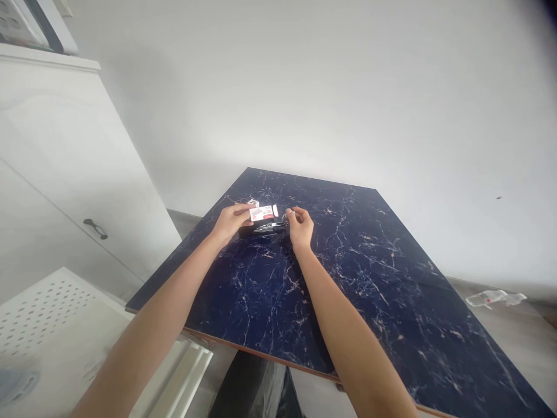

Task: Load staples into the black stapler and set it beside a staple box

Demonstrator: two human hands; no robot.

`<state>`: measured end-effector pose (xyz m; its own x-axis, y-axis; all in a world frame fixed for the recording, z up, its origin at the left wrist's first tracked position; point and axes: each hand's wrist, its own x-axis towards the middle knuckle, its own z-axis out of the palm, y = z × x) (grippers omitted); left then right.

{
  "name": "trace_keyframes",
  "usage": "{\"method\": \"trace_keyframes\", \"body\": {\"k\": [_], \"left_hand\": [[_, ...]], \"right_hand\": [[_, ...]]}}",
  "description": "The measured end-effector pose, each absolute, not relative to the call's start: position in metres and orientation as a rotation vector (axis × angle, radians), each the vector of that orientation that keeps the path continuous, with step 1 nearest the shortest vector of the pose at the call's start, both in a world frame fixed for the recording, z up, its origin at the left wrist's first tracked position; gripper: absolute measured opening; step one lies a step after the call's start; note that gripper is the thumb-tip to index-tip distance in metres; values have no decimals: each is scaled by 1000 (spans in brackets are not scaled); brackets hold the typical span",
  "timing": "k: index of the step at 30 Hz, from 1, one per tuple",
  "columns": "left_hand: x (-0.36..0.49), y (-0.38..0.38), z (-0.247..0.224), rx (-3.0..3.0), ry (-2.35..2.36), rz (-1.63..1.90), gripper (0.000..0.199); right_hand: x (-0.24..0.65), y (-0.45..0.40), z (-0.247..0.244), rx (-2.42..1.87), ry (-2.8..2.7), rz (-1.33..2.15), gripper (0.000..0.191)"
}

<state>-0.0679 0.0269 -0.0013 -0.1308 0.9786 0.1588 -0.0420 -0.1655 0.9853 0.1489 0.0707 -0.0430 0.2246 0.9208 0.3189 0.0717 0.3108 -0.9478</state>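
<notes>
Over the dark blue marbled table (270, 290), my left hand (232, 222) grips a small white and red box (262, 213) by its left end. An end flap of the box stands out at its right. My right hand (300, 225) is just right of the box, thumb and fingers pinched together; what they hold, if anything, is too small to make out. A black, shiny stapler-like object (270, 228) lies below the box, between my hands. Behind the box, another small white printed piece (253, 202) shows in part.
A white cabinet (65, 145) with a dark handle stands at the left, above a white perforated panel (47, 307). The wall (304, 87) rises behind the table. A clear plastic bottle (496, 298) lies on the floor at the right.
</notes>
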Motion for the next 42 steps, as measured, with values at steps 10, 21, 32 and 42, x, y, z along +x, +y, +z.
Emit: {"method": "trace_keyframes", "body": {"k": [10,21,32,42], "left_hand": [[-57,23,-7,1269,1160,1523,36],[-59,23,-9,1420,1281,1585,21],[-52,19,-2,1436,1229,1545,19],[-44,14,3,1264,1080,1523,22]], "right_hand": [[116,44,-32,-979,-1028,778,46],[116,43,-30,-1022,-1082,659,42],[117,39,-24,-1083,-1085,600,39],[114,37,-21,-1010,-1125,682,42]]}}
